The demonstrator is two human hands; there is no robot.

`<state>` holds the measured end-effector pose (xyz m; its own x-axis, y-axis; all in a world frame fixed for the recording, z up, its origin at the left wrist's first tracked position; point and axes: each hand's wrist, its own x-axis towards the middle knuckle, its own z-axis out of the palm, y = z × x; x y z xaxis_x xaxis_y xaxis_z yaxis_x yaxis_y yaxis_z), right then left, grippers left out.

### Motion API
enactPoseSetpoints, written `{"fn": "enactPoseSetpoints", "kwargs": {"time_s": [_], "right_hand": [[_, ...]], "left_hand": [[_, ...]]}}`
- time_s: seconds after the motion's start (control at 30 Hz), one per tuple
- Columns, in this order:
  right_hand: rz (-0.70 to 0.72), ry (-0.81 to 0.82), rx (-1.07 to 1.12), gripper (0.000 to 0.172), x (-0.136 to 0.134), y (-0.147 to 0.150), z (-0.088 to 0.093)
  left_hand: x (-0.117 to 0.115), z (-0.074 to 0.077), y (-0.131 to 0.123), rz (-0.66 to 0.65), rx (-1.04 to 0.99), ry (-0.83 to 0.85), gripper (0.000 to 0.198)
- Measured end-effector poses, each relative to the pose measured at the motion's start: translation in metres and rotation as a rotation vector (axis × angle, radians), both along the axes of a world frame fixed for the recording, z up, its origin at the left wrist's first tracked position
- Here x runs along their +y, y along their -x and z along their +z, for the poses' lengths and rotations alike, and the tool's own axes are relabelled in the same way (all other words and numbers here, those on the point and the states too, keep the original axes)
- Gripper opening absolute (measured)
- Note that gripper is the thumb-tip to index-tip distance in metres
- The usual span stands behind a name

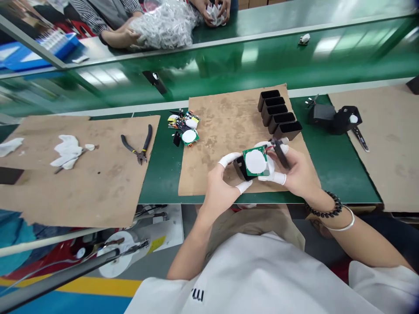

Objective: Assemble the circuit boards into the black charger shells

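Observation:
My left hand (222, 181), with white finger cots on its fingertips, grips a black plastic housing (241, 168) between thumb and fingers. My right hand (291, 170), also wearing finger cots, holds a green circuit board (255, 161) with a round white pad on its face. The board is over the housing and hides part of it; how far it sits inside I cannot tell. Thin wires run from the board to a black end piece (280, 152) at my right fingers. Several open black housings (288, 129) stand in a row just beyond my right hand.
A cardboard sheet (222, 117) lies under the work. Left of it is a cluster of circuit boards (186, 127), then pliers (140, 146) and white gloves (67, 151). Black assembled parts (337, 118) and a knife (360, 138) lie right. Across the green conveyor (222, 65), people handle clear plastic bags (170, 26).

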<state>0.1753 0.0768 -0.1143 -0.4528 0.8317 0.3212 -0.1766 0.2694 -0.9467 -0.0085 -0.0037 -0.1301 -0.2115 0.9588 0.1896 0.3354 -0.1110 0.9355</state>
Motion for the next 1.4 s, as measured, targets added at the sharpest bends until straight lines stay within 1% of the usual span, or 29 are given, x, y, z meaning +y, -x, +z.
{"fn": "enactPoseSetpoints", "kwargs": {"time_s": [0.13, 0.2, 0.27, 0.37, 0.47, 0.6, 0.67, 0.77, 0.93, 1.07, 1.17, 1.27, 1.4], "right_hand": [[0.002, -0.346, -0.067, 0.044, -0.007, -0.006, 0.010], [-0.017, -0.444, -0.085, 0.039, -0.009, -0.010, 0.015], [-0.050, -0.498, -0.098, 0.038, -0.011, -0.013, 0.018], [-0.079, -0.519, -0.117, 0.040, -0.015, -0.016, 0.021], [-0.065, -0.490, -0.114, 0.043, -0.018, -0.018, 0.023], [-0.045, -0.498, -0.107, 0.049, -0.022, -0.021, 0.026], [-0.056, -0.519, -0.110, 0.048, -0.023, -0.022, 0.028], [-0.079, -0.527, -0.107, 0.040, -0.024, -0.022, 0.032], [-0.069, -0.490, -0.070, 0.032, -0.024, -0.021, 0.034], [-0.045, -0.456, -0.045, 0.035, -0.024, -0.021, 0.032], [-0.042, -0.485, -0.039, 0.035, -0.023, -0.021, 0.032], [-0.037, -0.503, -0.048, 0.039, -0.023, -0.022, 0.033], [-0.065, -0.547, -0.124, 0.043, -0.025, -0.024, 0.035]], "left_hand": [[-0.003, 0.021, 0.003, -0.094, -0.059, -0.107, 0.059], [-0.004, 0.030, 0.003, -0.141, -0.090, -0.124, 0.060], [-0.005, 0.036, 0.002, -0.175, -0.104, -0.121, 0.061], [-0.004, 0.039, 0.000, -0.183, -0.095, -0.133, 0.062], [-0.004, 0.040, -0.002, -0.186, -0.087, -0.146, 0.063], [-0.007, 0.044, -0.003, -0.218, -0.092, -0.131, 0.064], [-0.008, 0.045, -0.003, -0.222, -0.090, -0.133, 0.064], [-0.010, 0.047, -0.003, -0.222, -0.082, -0.144, 0.065], [-0.012, 0.049, -0.005, -0.224, -0.099, -0.159, 0.067], [-0.014, 0.050, -0.007, -0.222, -0.076, -0.170, 0.065], [-0.014, 0.050, -0.008, -0.221, -0.058, -0.174, 0.064], [-0.014, 0.051, -0.007, -0.219, -0.064, -0.173, 0.064], [-0.015, 0.052, -0.007, -0.229, -0.082, -0.177, 0.064]]}}
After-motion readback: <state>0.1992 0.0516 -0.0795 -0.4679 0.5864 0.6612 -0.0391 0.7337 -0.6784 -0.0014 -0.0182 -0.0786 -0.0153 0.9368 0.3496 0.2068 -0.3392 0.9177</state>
